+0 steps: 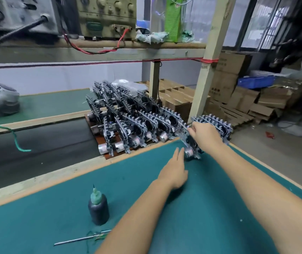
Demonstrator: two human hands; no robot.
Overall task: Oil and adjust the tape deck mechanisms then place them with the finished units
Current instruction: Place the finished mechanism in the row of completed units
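Note:
My right hand [204, 133] grips the top of a tape deck mechanism [191, 143], a black and silver frame with a round silver motor, tilted at the far edge of the green mat [210, 208]. My left hand [175, 173] lies with straight fingers on the mat, its fingertips next to that mechanism's motor. Rows of several like mechanisms [128, 114] stand on a brown board behind the mat. A few more mechanisms [218, 123] stand to the right, behind my right hand. A dark oil bottle [98, 209] with a green nozzle stands near left. A screwdriver [82, 239] lies in front of it.
A dark conveyor belt [36, 143] runs along the left behind the mat's wooden edge. A wooden post [206, 70] rises just behind the mechanisms. Test instruments [108, 15] sit on the upper shelf. Cardboard boxes [238, 92] are stacked at the right.

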